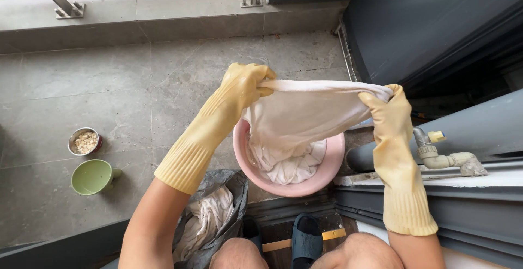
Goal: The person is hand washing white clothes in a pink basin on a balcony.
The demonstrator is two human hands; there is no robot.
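Pretty sure this is the balcony or wash corner of a flat, used for hand laundry: grey stone floor tiles (109, 89), a low ledge with the metal feet of a glass railing (69, 11) along the far side, and a dark sliding-door track (436, 203) underfoot. There's a wall tap (436, 152) sticking out right by a pink plastic basin (332, 165) full of wet white cloth (294, 133), plus more laundry stuffed in a grey bag (229, 193). The little steel bowl (84, 141) of what might be pet food, hard to tell from here, and a green cup (93, 177) on the floor make it feel lived-in, definitely somebody's home.
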